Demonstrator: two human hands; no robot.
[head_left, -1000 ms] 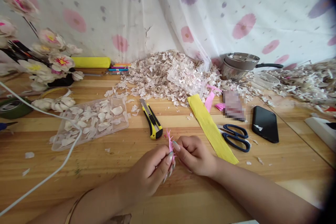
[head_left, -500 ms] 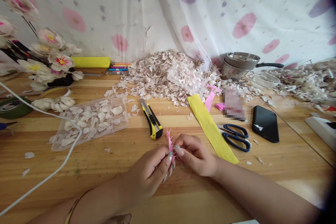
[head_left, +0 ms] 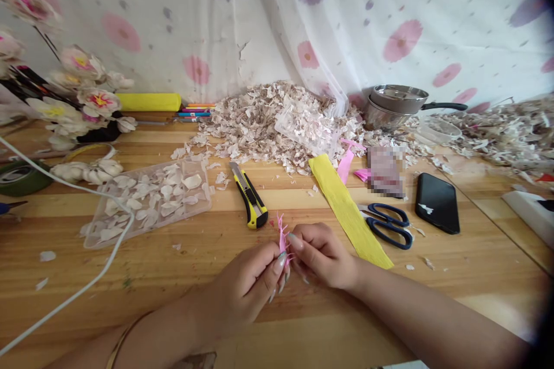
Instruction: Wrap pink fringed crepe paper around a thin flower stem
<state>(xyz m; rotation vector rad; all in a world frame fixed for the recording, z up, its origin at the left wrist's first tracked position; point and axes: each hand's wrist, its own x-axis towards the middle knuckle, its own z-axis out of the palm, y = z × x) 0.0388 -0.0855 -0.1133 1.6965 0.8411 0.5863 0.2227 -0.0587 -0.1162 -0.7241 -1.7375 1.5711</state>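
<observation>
Between my hands is a small strip of pink crepe paper (head_left: 282,240), its edge cut into thin fringe strands. My left hand (head_left: 255,277) pinches the strip's lower part between thumb and forefinger. On the other side, my right hand (head_left: 322,256) has thumb and forefinger closed at the fringe, pinching its strand tips. Just beyond the hands lies a yellow and black utility knife (head_left: 250,196). A yellow crepe paper strip (head_left: 348,210) runs slantwise behind my right hand, with dark blue scissors (head_left: 388,225) beside it.
A clear plastic tray (head_left: 151,202) of pale petals sits left, crossed by a white cable (head_left: 116,248). Dried petals (head_left: 272,121) are heaped at the back near a metal pot (head_left: 392,106). A black phone (head_left: 438,203) lies right; artificial flowers (head_left: 82,92) stand far left.
My fingers have shifted only slightly at the pink strip. Its fringe strands stand a little more spread out. The things on the table lie as before.
</observation>
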